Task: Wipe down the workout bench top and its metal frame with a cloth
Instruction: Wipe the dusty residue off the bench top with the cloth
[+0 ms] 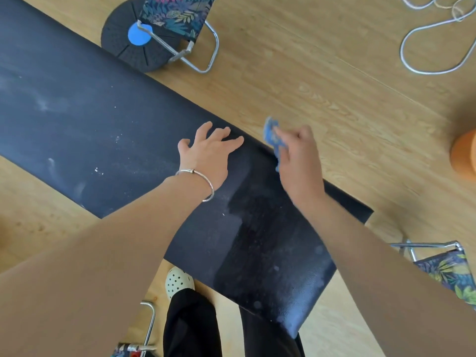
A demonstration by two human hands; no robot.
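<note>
The black padded bench top (98, 130) runs diagonally from the upper left to the lower right, dusty with pale smears and white specks; a darker band near its right end looks cleaner. My left hand (208, 153), a silver bangle on the wrist, rests on the top with fingers spread near the far edge. My right hand (298, 155) grips a blue cloth (274, 136) at the far edge of the bench, blurred by motion. The bench's metal frame is hidden under the pad.
A black round disc with a blue centre (134, 39) and a folding stool with chrome legs (190, 34) stand beyond the bench. White cord (432, 42) lies top right, an orange object (465, 155) at the right edge. Another stool (448, 269) is lower right. My shoe (177, 280) is below.
</note>
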